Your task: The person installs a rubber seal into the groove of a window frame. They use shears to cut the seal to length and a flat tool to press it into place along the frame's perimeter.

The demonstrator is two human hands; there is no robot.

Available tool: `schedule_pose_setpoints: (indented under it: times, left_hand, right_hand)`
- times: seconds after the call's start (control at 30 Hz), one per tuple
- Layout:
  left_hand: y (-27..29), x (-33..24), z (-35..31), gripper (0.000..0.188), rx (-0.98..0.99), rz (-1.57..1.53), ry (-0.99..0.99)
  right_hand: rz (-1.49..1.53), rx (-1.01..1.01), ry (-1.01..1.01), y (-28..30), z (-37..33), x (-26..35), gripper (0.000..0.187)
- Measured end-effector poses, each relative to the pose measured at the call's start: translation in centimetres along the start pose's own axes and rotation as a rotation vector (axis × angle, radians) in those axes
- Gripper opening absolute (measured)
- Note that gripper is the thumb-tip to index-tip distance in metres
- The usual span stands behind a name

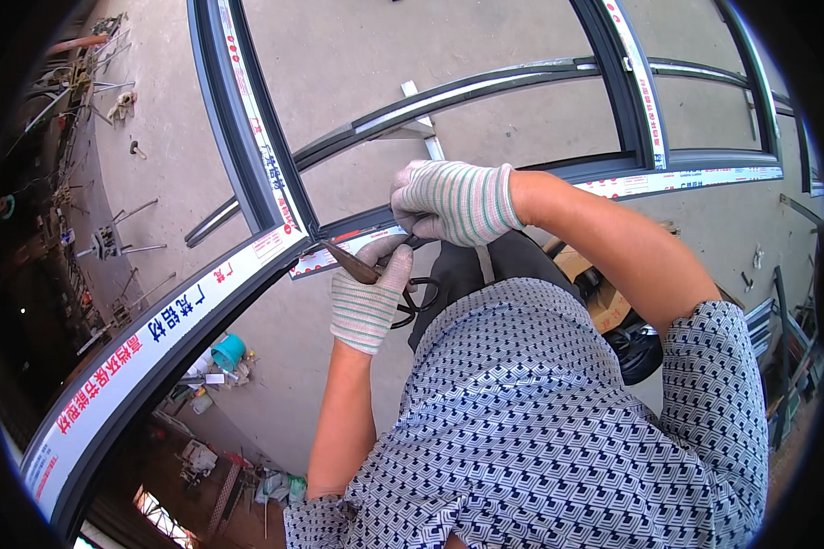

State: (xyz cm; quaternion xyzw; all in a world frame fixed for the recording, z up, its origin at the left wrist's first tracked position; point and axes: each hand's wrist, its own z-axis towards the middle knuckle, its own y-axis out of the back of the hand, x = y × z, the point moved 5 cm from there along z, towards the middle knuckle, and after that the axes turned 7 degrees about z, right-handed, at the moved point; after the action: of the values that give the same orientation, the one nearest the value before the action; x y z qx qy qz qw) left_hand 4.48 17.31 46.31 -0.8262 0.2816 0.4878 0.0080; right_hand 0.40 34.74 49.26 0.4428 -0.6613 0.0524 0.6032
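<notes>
A large dark grey window frame (632, 156) lies before me, its bars covered in printed white protective film. At the corner where two bars meet, my left hand (366, 306), in a striped knit glove, is closed around scissors (362, 268). Their worn brownish blades point up and left toward the corner, and the black handle loops stick out on the right. My right hand (453, 201), gloved the same way, is curled over the near bar just to the right. A bit of something dark shows between the hands; what the right fingers grip is hidden.
Below the frame is a grey concrete floor (504, 37). A white-topped support (423, 119) stands under the far bars. A teal bucket (229, 351) sits among clutter at lower left. To my right are a cardboard box (609, 306) and stacked metal profiles (783, 357). Metal stands line the left.
</notes>
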Motion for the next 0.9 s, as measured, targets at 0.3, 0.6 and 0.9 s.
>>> schedule_pose_setpoints:
  times: [0.3,0.6,0.9]
  left_hand:
    - [-0.2,0.9,-0.3,0.036,0.052,0.004,0.12]
    - [0.7,2.4,-0.1,0.034,0.051,-0.046,0.115]
    - [0.9,3.5,0.9,0.032,-0.054,-0.137,0.106]
  right_hand:
    - [-0.135,-0.026,0.035,-1.9,0.1,0.5,0.016]
    - [-0.111,-0.357,0.038,-2.1,-0.6,1.7,0.014]
    - [0.139,-0.116,-0.118,-7.4,-5.0,1.7,0.018]
